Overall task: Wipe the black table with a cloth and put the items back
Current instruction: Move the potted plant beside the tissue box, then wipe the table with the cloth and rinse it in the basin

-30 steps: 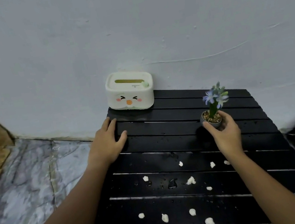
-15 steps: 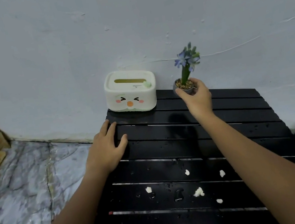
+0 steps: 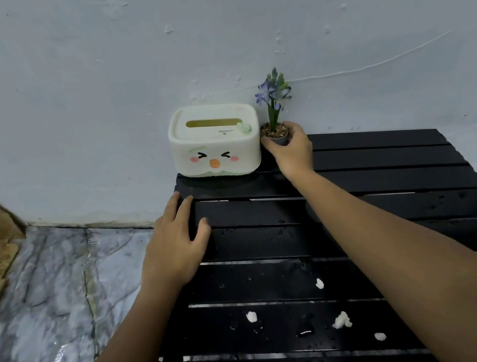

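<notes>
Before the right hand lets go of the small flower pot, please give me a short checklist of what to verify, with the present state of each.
1. Flower pot at the back of the black slatted table, beside the tissue box: ok.
2. Pot base flat on the slats: cannot tell, right hand hides it.
3. Flower stem upright: ok.
4. Left hand flat on the table edge, empty: ok.
5. Table clean: not ok, white crumbs and water drops in front.
6. Cloth within reach: cannot tell, none in view.

Right hand (image 3: 292, 149) moved flowerpot (image 3: 276, 136) — beside tissue box (image 3: 214, 142) (far edge).
</notes>
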